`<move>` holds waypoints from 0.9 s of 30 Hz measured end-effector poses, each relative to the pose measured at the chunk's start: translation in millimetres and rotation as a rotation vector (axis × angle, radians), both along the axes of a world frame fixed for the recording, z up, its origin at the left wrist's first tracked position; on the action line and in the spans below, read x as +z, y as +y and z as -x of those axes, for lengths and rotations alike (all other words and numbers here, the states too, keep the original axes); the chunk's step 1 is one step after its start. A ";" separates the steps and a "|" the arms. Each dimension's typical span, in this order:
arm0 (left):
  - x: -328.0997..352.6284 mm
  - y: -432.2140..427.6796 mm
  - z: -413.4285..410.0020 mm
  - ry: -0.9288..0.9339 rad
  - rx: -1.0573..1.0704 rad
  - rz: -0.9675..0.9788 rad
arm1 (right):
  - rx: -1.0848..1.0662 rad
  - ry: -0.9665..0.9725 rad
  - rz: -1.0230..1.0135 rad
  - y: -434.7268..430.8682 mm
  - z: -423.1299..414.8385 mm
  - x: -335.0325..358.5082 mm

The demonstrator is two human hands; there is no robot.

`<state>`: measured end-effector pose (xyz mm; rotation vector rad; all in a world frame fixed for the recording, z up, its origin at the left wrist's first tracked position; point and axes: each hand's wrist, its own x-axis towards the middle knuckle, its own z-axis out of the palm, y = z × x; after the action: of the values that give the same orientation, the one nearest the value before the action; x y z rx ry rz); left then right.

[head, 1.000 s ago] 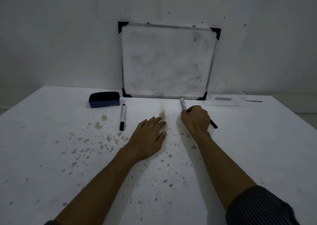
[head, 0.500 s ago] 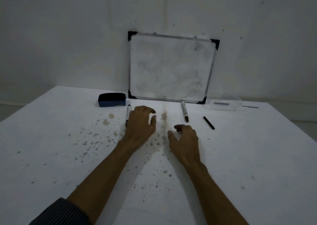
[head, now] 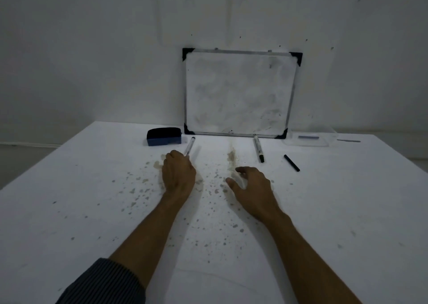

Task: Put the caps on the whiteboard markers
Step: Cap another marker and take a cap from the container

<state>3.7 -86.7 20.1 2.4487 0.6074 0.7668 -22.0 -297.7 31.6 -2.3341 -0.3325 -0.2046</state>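
Note:
Two whiteboard markers lie on the white table. The left marker (head: 190, 145) points away from me, and my left hand (head: 178, 174) is curled over its near end, so that end is hidden. The right marker (head: 257, 148) lies free below the whiteboard, its dark end towards me. A loose black cap (head: 291, 163) rests just to its right. My right hand (head: 252, 187) is near the middle of the table with its fingers apart and nothing in it, a hand's width short of the right marker.
A small whiteboard (head: 238, 92) leans on the wall at the back. A dark blue eraser (head: 164, 136) sits beside the left marker's far end. A clear plastic tray (head: 308, 139) stands at the back right. Brown stains (head: 231, 156) speckle the table.
My right hand has let go of the right marker and drawn back towards me. My left hand has reached out to the left marker and closed on it.

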 end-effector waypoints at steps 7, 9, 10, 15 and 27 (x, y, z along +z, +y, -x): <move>19.1 -60.1 39.9 -0.172 -0.294 0.594 | -0.005 0.101 -0.377 5.8 -15.8 8.9; 17.7 -71.1 52.6 -0.218 -0.333 0.662 | 0.007 0.145 -0.471 8.8 -19.9 9.7; 18.1 -74.4 55.1 -0.232 -0.346 0.686 | 0.024 0.166 -0.517 10.1 -21.0 10.4; 17.8 -76.8 52.7 -0.189 -0.435 0.681 | 0.045 0.209 -0.706 8.8 -21.9 13.7; 31.0 -49.9 45.4 -0.191 -0.515 0.606 | 0.122 0.176 -0.679 0.1 -14.6 23.5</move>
<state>-41.7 -136.6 51.0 1.8220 0.0912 0.4983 -7.4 -297.6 55.1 -1.6415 -0.2642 -0.0383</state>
